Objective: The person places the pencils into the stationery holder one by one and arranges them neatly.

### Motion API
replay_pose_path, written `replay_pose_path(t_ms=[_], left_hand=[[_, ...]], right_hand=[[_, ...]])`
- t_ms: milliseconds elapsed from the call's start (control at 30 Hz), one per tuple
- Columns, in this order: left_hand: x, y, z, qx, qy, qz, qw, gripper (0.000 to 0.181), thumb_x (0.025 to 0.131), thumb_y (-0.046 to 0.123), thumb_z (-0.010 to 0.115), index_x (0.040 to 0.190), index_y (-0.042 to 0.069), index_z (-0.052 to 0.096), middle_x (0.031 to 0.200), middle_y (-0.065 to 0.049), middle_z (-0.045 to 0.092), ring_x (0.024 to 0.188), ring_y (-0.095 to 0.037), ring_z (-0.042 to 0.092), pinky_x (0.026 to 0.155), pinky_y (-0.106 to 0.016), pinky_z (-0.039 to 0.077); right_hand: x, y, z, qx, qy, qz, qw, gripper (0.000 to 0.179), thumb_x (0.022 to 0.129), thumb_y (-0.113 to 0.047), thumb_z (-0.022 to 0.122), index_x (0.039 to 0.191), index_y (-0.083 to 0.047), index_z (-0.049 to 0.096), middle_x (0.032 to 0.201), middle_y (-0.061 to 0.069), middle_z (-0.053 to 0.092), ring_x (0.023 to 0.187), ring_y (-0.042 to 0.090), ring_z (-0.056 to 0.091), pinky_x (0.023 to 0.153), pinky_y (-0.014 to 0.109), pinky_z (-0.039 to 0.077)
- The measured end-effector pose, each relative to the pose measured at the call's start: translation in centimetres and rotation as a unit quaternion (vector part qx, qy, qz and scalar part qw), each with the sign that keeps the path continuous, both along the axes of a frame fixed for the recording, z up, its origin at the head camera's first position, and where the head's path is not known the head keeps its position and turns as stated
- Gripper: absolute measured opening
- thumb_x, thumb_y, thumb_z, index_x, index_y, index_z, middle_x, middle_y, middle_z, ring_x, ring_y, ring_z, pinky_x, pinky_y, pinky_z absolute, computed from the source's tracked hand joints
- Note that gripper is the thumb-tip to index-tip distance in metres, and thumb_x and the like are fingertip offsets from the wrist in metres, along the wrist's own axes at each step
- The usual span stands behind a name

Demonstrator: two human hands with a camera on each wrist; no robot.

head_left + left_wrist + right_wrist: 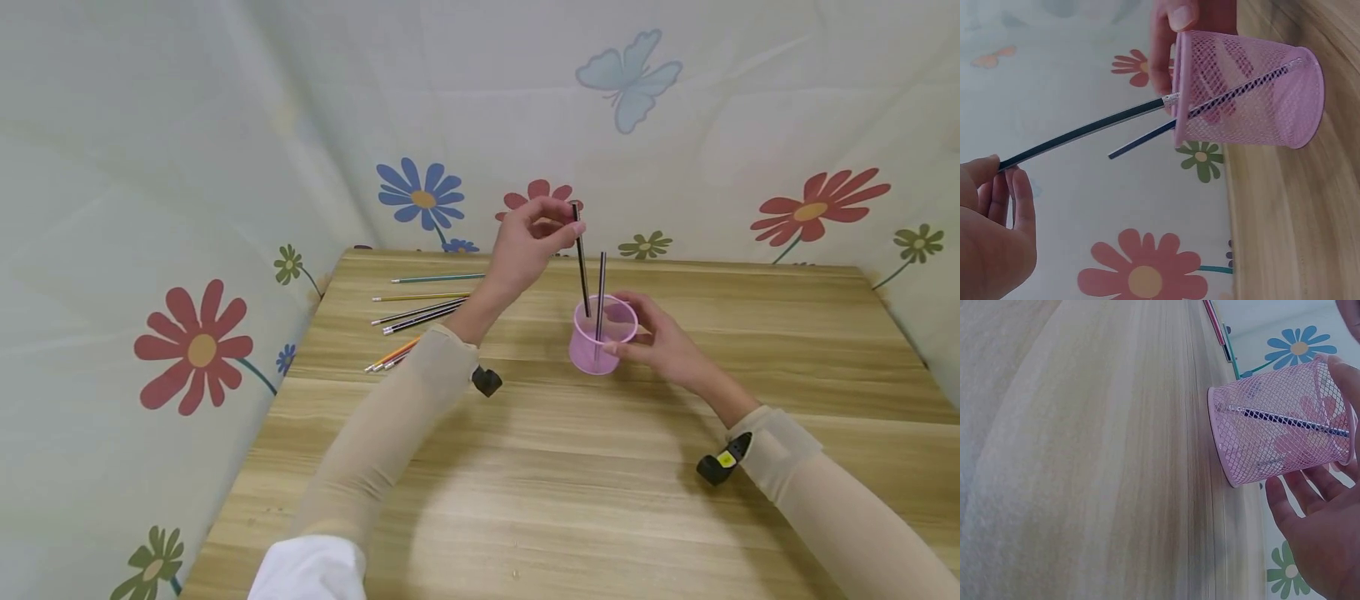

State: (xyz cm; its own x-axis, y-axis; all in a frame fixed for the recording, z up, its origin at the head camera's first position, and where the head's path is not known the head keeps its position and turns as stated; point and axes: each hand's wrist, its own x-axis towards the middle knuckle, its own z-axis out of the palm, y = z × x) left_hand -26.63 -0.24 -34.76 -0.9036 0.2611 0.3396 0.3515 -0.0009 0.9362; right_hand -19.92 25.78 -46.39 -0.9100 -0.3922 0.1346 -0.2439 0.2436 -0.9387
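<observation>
A pink mesh pencil cup (592, 360) stands upright on the wooden table, with one dark striped pencil (1241, 89) leaning inside it. My left hand (525, 242) pinches a second dark pencil (1085, 130) near its upper end between thumb and fingers. That pencil points down, its eraser end right at the cup's mouth in the left wrist view. My right hand (663, 343) grips the cup from the right, thumb at the near side of the rim and fingers round the far side, as the right wrist view also shows (1329, 531).
Several loose pencils lie on the table's left: a green one (438, 278), a yellow one (420, 297), dark ones (423, 317) and an orange one (393, 354). A flower-printed curtain (480, 100) hangs behind the table's back edge and along its left side.
</observation>
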Motion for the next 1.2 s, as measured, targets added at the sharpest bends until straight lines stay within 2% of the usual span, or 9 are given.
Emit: replay_pose_path(t_ms=[267,533,733,1000,1200], left_hand=[[-0.5,1.3,-2.9,-0.007,-0.034,-0.008,0.9994,0.021,0.097,0.014,0.08,0.115,0.007,0.071,0.106,-0.006,0.071,0.097,-0.032,0.074,0.087,-0.031,0.062],[-1.2,2.4,-5.0,-0.029,-0.058,0.011,0.9978,0.019,0.097,0.014,0.081,0.112,0.007,0.072,0.105,-0.005,0.071,0.091,-0.021,0.075,0.086,-0.032,0.063],[-1.6,3.1,-6.5,-0.039,-0.069,0.004,0.9969,0.019,0.097,0.014,0.08,0.113,0.008,0.072,0.105,-0.005,0.072,0.095,-0.026,0.075,0.091,-0.042,0.062],[-1.5,3.2,-7.8,-0.057,-0.086,0.004,0.9947,0.02,0.098,0.015,0.079,0.115,0.008,0.073,0.103,-0.005,0.071,0.095,-0.026,0.076,0.084,-0.031,0.063],[-1.5,3.5,-7.8,-0.045,-0.097,-0.004,0.9942,0.022,0.098,0.014,0.079,0.117,0.005,0.073,0.105,-0.007,0.072,0.094,-0.024,0.076,0.084,-0.03,0.063]], right_hand=[[0.0,0.0,0.0,-0.008,0.003,0.001,1.0,0.083,0.094,-0.002,0.08,0.162,-0.006,0.033,0.156,0.024,0.044,0.144,0.043,0.045,0.112,0.052,0.048],[0.0,0.0,0.1,-0.002,0.006,0.001,1.0,0.083,0.094,-0.004,0.08,0.162,-0.004,0.032,0.157,0.023,0.044,0.145,0.042,0.044,0.113,0.056,0.046],[0.0,0.0,0.1,0.002,0.014,-0.001,0.9999,0.083,0.094,-0.003,0.08,0.161,-0.001,0.031,0.157,0.024,0.044,0.145,0.045,0.043,0.112,0.06,0.045],[-0.1,0.0,-0.1,0.01,0.014,0.001,0.9999,0.084,0.094,-0.006,0.081,0.162,-0.003,0.031,0.156,0.024,0.045,0.145,0.044,0.043,0.113,0.063,0.043],[-0.2,0.1,-0.3,0.008,0.011,-0.003,0.9999,0.083,0.094,-0.005,0.081,0.161,-0.003,0.032,0.155,0.022,0.047,0.144,0.041,0.045,0.112,0.06,0.045]])
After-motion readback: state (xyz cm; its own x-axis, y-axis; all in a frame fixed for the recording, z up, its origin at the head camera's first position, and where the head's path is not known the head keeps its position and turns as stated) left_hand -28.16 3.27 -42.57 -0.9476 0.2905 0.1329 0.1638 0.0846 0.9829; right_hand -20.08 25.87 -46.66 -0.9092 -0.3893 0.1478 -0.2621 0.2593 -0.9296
